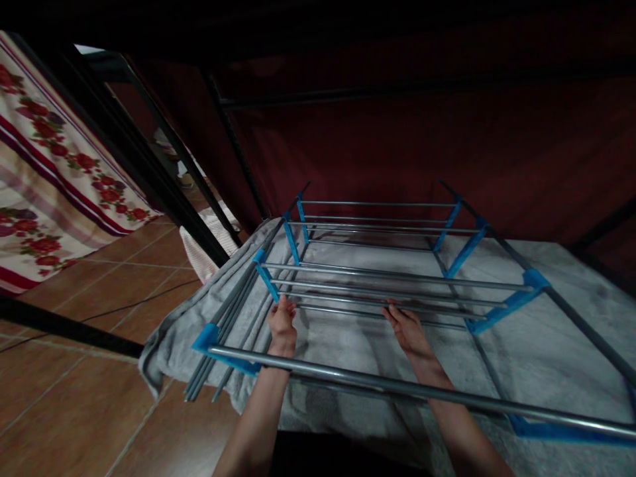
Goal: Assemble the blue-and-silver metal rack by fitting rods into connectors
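A rack of grey metal tubes [397, 391] and blue plastic connectors [511, 305] lies on its side. My two hands reach under its nearest tube into the frame. My left hand [282, 326] is closed at the left end of a thin metal rod [342, 299], right beside a blue connector [267, 278]. Farther right, my right hand [408, 330] pinches a rod around its middle, thumb and fingers together. Exactly how the rod end sits in the left connector is hidden by my fingers. More rods run across the frame behind.
Several loose tubes [223, 331] lie at the left edge of the bed, under the grey blanket [173, 338]-side connector. Black bed-frame posts [124, 159] stand left, with a bar overhead. A dark red curtain [397, 146] hangs behind. A cable [134, 305] crosses the tiled floor.
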The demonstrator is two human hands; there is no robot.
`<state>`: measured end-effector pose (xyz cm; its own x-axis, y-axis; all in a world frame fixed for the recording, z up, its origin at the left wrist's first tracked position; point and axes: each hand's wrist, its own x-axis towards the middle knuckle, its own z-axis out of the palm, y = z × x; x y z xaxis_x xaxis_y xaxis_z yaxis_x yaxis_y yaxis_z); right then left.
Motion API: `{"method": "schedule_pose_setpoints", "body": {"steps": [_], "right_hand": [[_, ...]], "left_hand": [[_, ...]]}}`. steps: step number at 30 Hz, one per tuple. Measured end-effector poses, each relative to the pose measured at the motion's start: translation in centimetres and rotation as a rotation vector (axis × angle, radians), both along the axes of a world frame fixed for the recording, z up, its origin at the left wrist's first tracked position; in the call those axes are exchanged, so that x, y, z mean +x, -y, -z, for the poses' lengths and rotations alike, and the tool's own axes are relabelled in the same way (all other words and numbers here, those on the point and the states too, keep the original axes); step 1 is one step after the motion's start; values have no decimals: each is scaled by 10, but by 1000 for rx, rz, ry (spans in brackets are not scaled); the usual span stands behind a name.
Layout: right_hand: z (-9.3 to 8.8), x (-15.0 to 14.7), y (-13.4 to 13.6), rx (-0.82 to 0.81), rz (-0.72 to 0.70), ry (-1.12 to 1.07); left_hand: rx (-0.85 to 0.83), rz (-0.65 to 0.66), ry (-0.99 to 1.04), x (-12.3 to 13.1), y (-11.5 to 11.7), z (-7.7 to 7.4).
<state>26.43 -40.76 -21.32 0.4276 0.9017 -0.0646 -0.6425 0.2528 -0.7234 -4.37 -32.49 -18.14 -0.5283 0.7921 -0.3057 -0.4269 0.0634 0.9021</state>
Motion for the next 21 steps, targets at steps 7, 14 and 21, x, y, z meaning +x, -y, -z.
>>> {"method": "schedule_pose_setpoints", "body": {"steps": [7,14,21], "right_hand": [[3,1,2,26,-13,9],[4,3,1,-25,-28,60],[2,4,2,-20,-37,8]], "left_hand": [[132,145,334,17,-2,-27],[248,204,275,10,0,-24],[312,223,265,8,-2,-18]]}}
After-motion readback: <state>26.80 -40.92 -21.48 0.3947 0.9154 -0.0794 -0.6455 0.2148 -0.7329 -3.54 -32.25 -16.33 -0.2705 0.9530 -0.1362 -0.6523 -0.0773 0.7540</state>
